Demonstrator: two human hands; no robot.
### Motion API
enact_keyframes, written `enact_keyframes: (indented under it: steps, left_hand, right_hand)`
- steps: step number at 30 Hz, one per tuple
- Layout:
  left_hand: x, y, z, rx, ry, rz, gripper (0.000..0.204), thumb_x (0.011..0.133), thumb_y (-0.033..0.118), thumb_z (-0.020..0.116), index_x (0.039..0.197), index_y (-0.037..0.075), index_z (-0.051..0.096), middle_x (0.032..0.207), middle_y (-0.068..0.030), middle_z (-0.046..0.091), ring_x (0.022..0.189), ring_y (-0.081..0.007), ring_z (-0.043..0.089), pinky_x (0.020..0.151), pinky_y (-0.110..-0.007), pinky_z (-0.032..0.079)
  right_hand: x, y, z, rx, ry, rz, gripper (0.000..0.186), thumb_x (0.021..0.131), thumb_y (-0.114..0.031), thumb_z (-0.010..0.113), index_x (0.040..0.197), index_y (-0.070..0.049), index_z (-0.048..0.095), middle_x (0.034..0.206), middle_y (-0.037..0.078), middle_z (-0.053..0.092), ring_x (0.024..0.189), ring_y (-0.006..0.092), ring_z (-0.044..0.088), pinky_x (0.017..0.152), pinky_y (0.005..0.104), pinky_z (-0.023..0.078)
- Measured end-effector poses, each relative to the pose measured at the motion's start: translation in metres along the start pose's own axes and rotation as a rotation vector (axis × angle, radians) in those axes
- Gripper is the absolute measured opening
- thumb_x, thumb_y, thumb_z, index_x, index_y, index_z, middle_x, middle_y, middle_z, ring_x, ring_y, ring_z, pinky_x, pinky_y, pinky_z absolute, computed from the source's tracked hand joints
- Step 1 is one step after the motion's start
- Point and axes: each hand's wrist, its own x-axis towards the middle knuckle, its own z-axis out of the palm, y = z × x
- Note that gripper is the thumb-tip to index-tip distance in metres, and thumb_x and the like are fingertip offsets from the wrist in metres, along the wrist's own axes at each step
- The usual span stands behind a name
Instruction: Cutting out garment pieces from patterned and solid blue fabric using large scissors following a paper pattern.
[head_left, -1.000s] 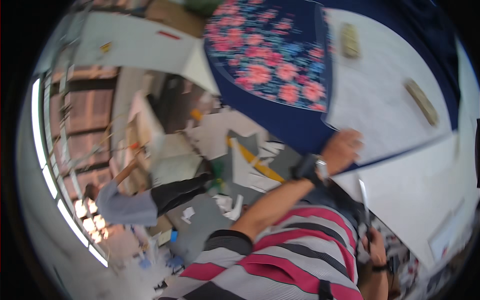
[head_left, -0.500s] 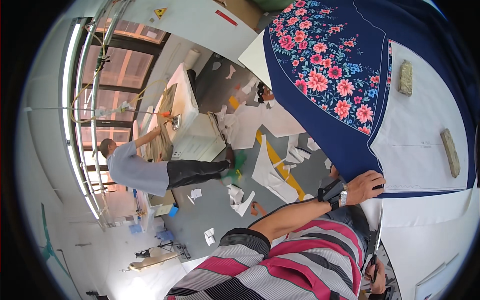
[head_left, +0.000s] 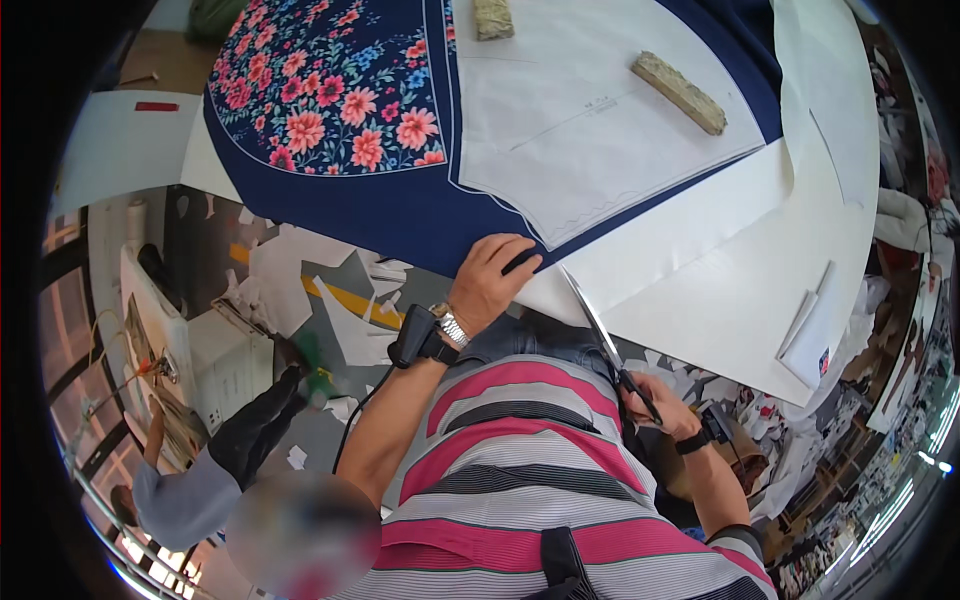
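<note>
My left hand [head_left: 490, 282], with watch and black device on the wrist, grips the near edge of navy fabric [head_left: 360, 210], fingers curled beside the lower corner of a white paper pattern piece [head_left: 580, 150]. My right hand [head_left: 655, 405] holds long scissors [head_left: 600, 330], blades pointing up toward that corner over the white tabletop [head_left: 730, 300]. A navy floral piece [head_left: 330, 100] with a pale outline lies left of the paper. Two rough, pale bar-shaped weights [head_left: 678, 92] rest on the paper.
A co-worker [head_left: 205, 480] stands at lower left beside a white workstation [head_left: 220, 365]. Paper scraps [head_left: 355, 320] lie on the grey floor. A folded white sheet [head_left: 805, 330] is on the table's right. Shelving and cluttered materials [head_left: 925, 200] line the far right.
The view has swung, so the table now fills more of the top and the co-worker sits lower. The scissors have tilted, their tips now just below the fabric's corner.
</note>
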Motion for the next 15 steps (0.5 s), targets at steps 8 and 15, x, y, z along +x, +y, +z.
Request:
enact_keyframes:
  steps: [8, 15]
  left_hand:
    - [0.000, 0.007, 0.005, 0.000, -0.018, -0.029, 0.033, 0.086, 0.008, 0.078, 0.119, 0.008, 0.077, 0.129, -0.0099, 0.069, 0.122, -0.0304, 0.062, 0.102, -0.045, 0.053]
    - [-0.003, 0.006, 0.006, -0.012, -0.027, -0.030, 0.034, 0.086, 0.009, 0.078, 0.120, 0.009, 0.077, 0.130, -0.0098, 0.068, 0.123, -0.0302, 0.062, 0.103, -0.045, 0.053]
  right_hand:
    - [0.005, -0.010, 0.002, -0.117, 0.048, -0.050, 0.053, 0.092, -0.058, 0.080, 0.097, -0.010, 0.058, 0.070, -0.006, 0.051, 0.056, 0.0047, 0.049, 0.051, 0.0219, 0.036]
    - [0.011, -0.003, 0.008, -0.142, 0.093, -0.061, 0.047, 0.094, -0.053, 0.079, 0.096, -0.010, 0.059, 0.069, -0.007, 0.052, 0.055, 0.0042, 0.049, 0.051, 0.0221, 0.038]
